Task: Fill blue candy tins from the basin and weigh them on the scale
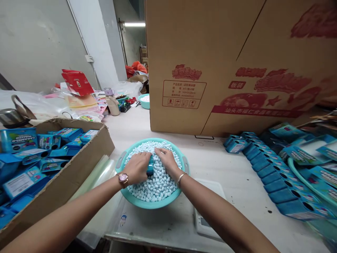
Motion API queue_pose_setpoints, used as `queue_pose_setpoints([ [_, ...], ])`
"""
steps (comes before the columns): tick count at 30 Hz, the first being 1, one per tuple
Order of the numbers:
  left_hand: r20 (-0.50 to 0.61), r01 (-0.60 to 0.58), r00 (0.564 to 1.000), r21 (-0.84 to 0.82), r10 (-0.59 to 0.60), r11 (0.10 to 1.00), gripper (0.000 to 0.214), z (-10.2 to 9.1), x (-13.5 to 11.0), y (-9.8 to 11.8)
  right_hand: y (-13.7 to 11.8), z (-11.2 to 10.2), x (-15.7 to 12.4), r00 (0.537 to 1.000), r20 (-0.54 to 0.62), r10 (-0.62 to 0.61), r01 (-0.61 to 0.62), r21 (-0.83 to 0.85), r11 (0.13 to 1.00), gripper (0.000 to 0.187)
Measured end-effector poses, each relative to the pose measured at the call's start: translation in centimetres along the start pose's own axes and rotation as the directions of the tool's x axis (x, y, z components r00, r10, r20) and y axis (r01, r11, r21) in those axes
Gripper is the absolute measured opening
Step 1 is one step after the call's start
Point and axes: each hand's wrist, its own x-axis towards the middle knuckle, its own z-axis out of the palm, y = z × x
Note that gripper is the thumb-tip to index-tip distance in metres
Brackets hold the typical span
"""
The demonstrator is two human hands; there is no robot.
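Note:
A turquoise basin (151, 203) full of small pale-blue, pebble-like pieces (155, 194) stands in front of me. My left hand (138, 167) is closed around a small blue box (150, 166), which lies low among the pieces; the hand covers most of it. Just to the right of the box, my right hand (168, 162) dips its fingertips into the pieces. Those fingers are curled and pressed together, and whatever lies in them is hidden.
A cardboard tray (79, 154) of blue boxes (28, 177) stands at left, beside clear plastic sheeting (98, 186). Under my right forearm lies a white scale (210, 188). A row of blue boxes (273, 175) runs along the right. Behind the basin rises a large carton (189, 116).

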Motion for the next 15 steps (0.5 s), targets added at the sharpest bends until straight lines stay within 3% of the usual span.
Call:
queue_pose_setpoints([
  [4,-0.157,0.107,0.979,-0.14,-0.128,0.984,0.07,1.0,-0.8,0.3,-0.3,0.8,0.2,0.997,-0.058,0.042,-0.032,0.161,0.986,0.043],
  [8,-0.305,0.181,0.913,-0.292,-0.271,0.939,0.075,2.1,-1.6,0.8,-1.8,1.3,0.5,0.995,-0.088,0.038,-0.01,0.296,0.955,0.034],
  [12,-0.418,0.056,0.842,-0.561,-0.341,0.826,0.073,2.6,-1.7,0.9,-3.6,2.1,1.3,0.997,-0.065,0.034,-0.007,0.371,0.928,0.026],
  [15,-0.444,0.023,0.82,-0.605,-0.361,0.796,0.072,2.4,-1.2,0.4,-4.5,2.6,2.1,0.997,-0.059,0.044,-0.016,0.399,0.917,0.021],
])
